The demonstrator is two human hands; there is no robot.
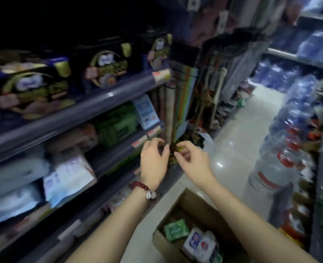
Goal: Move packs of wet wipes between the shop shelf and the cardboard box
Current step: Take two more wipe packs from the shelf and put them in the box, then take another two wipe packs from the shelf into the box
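Packs of wet wipes lie in my cardboard box [185,201] on the floor at lower centre: a green pack [176,230] at its left, white-and-blue packs [201,243] just beside it. More packs sit on the shop shelf [65,118] to my left: green ones [117,124] and a white-and-blue one [146,111] on the middle level, pale ones [69,177] lower down. My left hand [154,161], a red bead bracelet [140,186] at its wrist, and my right hand [192,158] are raised side by side above the box, near the shelf's end, fingers loosely curled and almost meeting. Neither grips a pack; whether they pinch anything small I cannot tell, as the view is blurred. Large water bottles [278,168] stand at right.
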